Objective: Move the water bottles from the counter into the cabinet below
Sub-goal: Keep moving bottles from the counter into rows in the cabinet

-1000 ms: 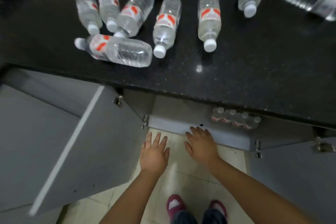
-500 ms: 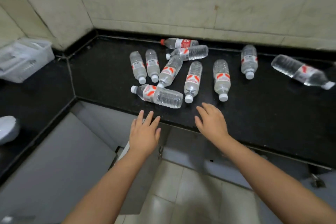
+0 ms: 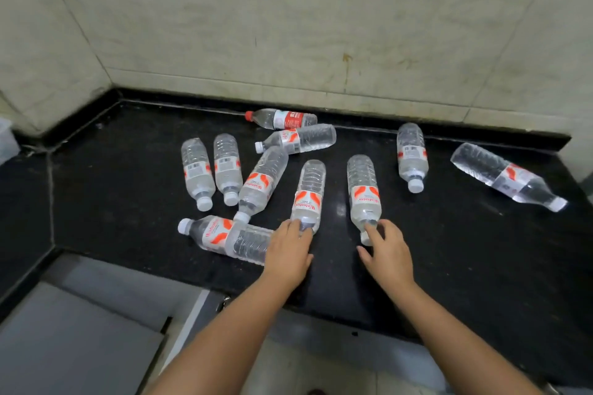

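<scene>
1. Both hands have gone forward from the counter's front edge since the earlier frame and now reach the nearest bottles.
2. Left hand (image 3: 288, 253) lies over the cap end of a clear plastic water bottle with an orange-and-white label (image 3: 308, 196), fingers curled onto its neck; a firm grip cannot be told.
3. Right hand (image 3: 386, 253) has its fingers spread loosely at the neck of a second clear labelled bottle (image 3: 364, 192), touching it without closing round it.
4. 10 bottles lie on their sides on the black speckled stone counter (image 3: 449, 260), among them a red-capped, red-labelled bottle (image 3: 282, 119) beside the tiled back wall (image 3: 321, 26).
5. One clear bottle (image 3: 507, 175) lies well apart at the right.
6. Below the counter's edge, a grey cabinet door (image 3: 73, 337) stands open at the lower left.
</scene>
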The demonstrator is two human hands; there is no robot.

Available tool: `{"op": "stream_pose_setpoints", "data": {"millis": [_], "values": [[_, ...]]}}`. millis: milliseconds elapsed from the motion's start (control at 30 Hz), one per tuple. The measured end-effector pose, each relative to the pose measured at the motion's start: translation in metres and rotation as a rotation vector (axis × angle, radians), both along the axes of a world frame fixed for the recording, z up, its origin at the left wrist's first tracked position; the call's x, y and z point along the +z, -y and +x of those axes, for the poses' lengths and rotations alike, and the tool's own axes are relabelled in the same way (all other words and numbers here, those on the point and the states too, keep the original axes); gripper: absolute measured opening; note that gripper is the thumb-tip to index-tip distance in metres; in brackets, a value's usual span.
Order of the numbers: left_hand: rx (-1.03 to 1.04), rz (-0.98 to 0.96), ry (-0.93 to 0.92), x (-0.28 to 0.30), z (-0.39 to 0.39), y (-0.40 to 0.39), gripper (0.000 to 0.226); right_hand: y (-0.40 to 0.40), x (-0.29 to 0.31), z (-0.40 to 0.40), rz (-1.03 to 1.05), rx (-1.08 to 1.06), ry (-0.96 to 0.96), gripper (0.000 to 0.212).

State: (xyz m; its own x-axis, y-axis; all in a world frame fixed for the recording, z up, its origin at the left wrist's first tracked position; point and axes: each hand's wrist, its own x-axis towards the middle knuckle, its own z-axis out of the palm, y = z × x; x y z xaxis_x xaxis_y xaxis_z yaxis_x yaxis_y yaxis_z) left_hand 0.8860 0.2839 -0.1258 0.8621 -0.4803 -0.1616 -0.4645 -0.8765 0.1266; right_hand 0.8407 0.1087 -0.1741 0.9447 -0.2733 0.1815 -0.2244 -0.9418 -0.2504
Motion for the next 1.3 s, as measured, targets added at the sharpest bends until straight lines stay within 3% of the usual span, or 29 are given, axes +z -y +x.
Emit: {"op": "stream_pose_setpoints", "data": {"millis": [67, 300, 433, 533, 633, 800, 900, 1000, 1100, 1300], "values": [[-0.009, 0.08, -0.029, -0.007, 0.01, 0.009, 0.049, 0.002, -0.006, 0.008, 0.029, 0.001, 0.013, 0.052], [-0.09, 0.099, 0.207, -0.044, 0.028, 0.016, 0.056, -0.005, -0.024, 0.03, 0.057, -0.02, 0.01, 0.046], [-0.123, 0.144, 0.217, -0.036, 0.028, 0.017, 0.059, -0.014, -0.005, 0.038, 0.042, -0.118, -0.038, 0.036], [-0.106, 0.214, 0.173, 0.002, 0.023, 0.021, 0.054, -0.014, 0.005, 0.029, 0.086, -0.139, -0.09, 0.032], [-0.166, 0.111, 0.27, 0.035, 0.014, 0.019, 0.043, -0.029, 0.03, 0.01, 0.099, -0.117, -0.068, 0.034], [-0.255, 0.014, 0.12, 0.07, -0.013, -0.006, 0.036, -0.047, 0.072, -0.034, 0.008, -0.037, 0.104, 0.033], [-0.278, -0.093, 0.097, 0.085, -0.043, -0.02, 0.034, -0.066, 0.099, -0.071, -0.039, -0.04, 0.099, 0.026], [-0.331, -0.112, 0.082, 0.09, -0.07, -0.039, 0.035, -0.083, 0.116, -0.107, 0.039, -0.104, 0.133, 0.019], [-0.354, -0.167, 0.092, 0.103, -0.089, -0.058, 0.037, -0.096, 0.137, -0.14, 0.054, -0.175, 0.036, 0.03], [-0.381, -0.239, 0.061, 0.114, -0.125, -0.085, 0.033, -0.12, 0.168, -0.174, 0.107, -0.17, -0.212, 0.026]]}}
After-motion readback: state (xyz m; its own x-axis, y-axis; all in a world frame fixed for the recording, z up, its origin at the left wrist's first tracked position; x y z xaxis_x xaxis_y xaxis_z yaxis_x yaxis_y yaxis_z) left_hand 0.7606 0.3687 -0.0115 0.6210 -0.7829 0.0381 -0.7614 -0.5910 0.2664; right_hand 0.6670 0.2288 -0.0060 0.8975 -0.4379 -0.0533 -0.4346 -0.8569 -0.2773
